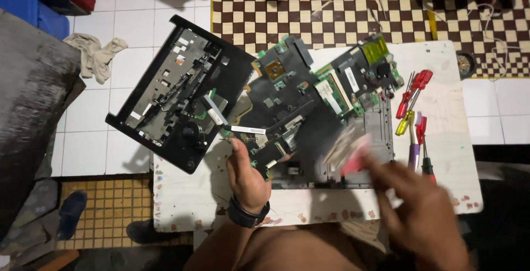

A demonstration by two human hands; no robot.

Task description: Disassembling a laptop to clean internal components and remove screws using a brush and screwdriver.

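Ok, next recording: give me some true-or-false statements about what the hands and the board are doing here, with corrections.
1. The left hand grips the edge of the green and black laptop circuit board. True.
2. The right hand is sharp and motionless. False: it is motion-blurred, holding a blurred pink-handled brush.
3. The red-handled and yellow-handled screwdrivers lie right of the board on the white worktop. True.
4. The black plastic laptop shell lies right of the board. False: it lies to the left.
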